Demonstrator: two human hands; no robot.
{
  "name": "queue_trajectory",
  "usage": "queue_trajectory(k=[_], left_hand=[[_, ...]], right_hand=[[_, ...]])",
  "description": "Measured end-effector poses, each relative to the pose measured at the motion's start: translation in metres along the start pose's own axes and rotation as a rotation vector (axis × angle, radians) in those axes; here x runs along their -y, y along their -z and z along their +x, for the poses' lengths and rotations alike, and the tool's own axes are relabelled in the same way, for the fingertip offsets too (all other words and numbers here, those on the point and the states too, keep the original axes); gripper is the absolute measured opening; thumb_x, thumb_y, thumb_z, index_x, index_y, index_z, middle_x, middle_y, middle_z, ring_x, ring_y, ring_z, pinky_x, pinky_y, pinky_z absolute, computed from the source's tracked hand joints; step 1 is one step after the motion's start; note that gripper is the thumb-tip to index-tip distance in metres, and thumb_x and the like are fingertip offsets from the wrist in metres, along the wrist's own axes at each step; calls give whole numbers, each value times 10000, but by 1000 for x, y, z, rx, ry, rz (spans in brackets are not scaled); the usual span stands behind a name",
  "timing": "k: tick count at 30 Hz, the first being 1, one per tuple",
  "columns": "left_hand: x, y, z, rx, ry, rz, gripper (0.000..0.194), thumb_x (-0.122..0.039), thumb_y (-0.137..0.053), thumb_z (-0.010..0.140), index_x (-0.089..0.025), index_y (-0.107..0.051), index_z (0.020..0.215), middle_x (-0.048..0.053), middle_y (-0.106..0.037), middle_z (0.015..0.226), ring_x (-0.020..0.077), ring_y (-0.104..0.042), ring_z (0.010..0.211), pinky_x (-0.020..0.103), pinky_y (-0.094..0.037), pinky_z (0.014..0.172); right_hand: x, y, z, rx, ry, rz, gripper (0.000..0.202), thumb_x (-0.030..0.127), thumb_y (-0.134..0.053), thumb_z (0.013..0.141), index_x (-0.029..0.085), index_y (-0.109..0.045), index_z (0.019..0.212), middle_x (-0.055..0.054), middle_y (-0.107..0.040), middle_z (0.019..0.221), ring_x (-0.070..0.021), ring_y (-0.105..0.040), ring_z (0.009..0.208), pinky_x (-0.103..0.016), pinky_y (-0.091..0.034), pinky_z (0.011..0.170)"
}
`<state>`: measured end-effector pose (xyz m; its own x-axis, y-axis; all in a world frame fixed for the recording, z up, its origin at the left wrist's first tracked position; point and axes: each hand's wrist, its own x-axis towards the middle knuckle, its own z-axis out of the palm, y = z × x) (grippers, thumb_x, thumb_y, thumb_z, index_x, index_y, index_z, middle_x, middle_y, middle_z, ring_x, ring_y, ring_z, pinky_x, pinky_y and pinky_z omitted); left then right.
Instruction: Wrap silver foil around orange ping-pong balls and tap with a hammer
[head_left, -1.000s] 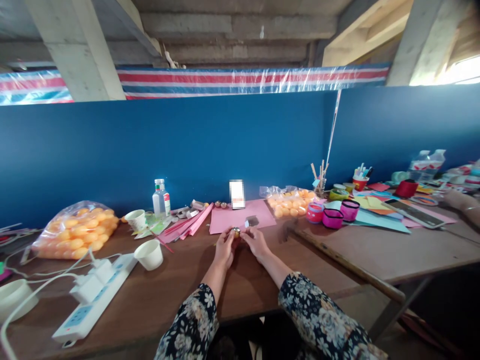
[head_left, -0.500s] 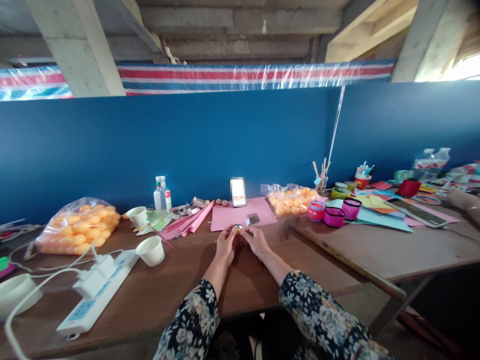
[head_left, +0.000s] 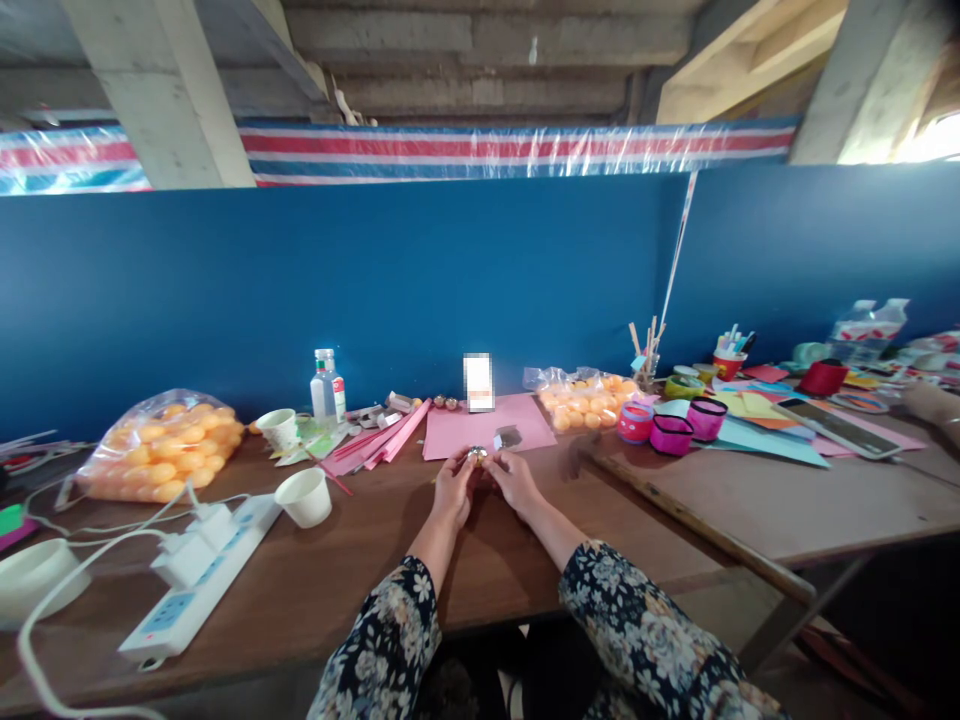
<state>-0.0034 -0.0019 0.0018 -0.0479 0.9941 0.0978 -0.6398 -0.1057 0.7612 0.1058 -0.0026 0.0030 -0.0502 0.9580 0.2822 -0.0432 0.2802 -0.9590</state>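
Observation:
Between my fingertips is a small shiny ball [head_left: 477,455], silver and gold in tone, too small to make out in detail. My left hand [head_left: 453,486] pinches it from the left, and my right hand [head_left: 517,482] meets it from the right with closed fingers. Both hands are just above the brown table [head_left: 517,570]. Just beyond them lies a pink paper sheet [head_left: 450,432], bearing a dark, partly clear piece [head_left: 509,438]. Two similar shiny balls [head_left: 445,402] rest behind the sheet, and a blurred-out upright white object [head_left: 478,382] stands at its back.
On the left are a power strip [head_left: 199,590], a white paper cup [head_left: 304,497] and a bag of orange balls [head_left: 161,450]. Pink strips [head_left: 394,437] lie left of the sheet. Another ball bag [head_left: 585,400], pink rings [head_left: 671,434] and a phone [head_left: 836,428] are rightward. Another person's arm [head_left: 934,400] shows far right.
The whole view has shifted slightly, with things on the table appearing a little farther right. Both hands keep hold of the small shiny ball in nearly the same pose.

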Motion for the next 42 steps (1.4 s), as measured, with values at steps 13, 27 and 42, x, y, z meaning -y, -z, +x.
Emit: queue_trajectory(k=[13, 27, 42], left_hand=[[1, 2, 1, -3, -1, 13, 393, -202, -697, 577, -155, -561, 943, 55, -649, 851, 141, -601, 757, 302, -441, 764], [2, 3, 1, 16, -9, 22, 398, -206, -695, 582, -153, -564, 954, 54, -649, 846, 162, -597, 812, 310, -435, 763], [0, -1, -3, 16, -8, 63, 400, -217, -691, 587, -162, -551, 957, 45, -647, 835, 140, -602, 690, 321, -468, 696]], right_hand=[[-1, 1, 0, 3, 33, -46, 279, 415, -542, 686, 137, -542, 664, 27, -499, 541, -76, -408, 459, -189, -326, 431], [-2, 0, 1, -15, 21, -77, 284, 428, -544, 677, 145, -546, 651, 30, -487, 507, -78, -411, 430, -189, -334, 402], [-2, 0, -1, -53, -43, 32, 289, 425, -590, 636, 137, -580, 652, -15, -597, 563, -134, -542, 498, -248, -465, 490]])
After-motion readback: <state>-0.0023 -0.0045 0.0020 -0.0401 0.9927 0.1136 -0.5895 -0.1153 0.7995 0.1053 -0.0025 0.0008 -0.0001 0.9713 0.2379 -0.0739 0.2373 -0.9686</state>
